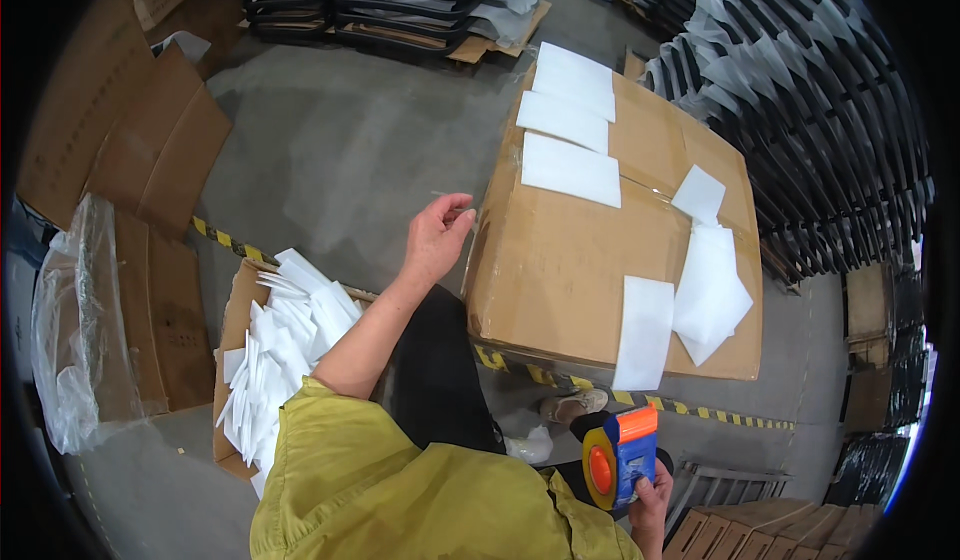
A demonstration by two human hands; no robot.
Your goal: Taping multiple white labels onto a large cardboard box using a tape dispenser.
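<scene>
My right hand (652, 497) grips a tape dispenser (632, 457) with a blue body and an orange top and hub, low at the front. Out past the left edge of a big brown cardboard box (560, 260), my left hand (438, 240) has its thumb and fingers drawn together; whatever may be between them is too small to make out. White foam sheets (570, 170) lie in a row along the box's far left part. More foam pieces (708, 285) overlap on its right side, and one foam strip (645, 332) hangs slightly over the near edge.
An open carton (232, 360) full of white foam sheets stands by my left arm. Black stacked frames (820, 120) with white wrapping rise at the right; more black stacks (405, 5) are at the back. Flattened cardboard (160, 130) and clear plastic (80, 320) line the left.
</scene>
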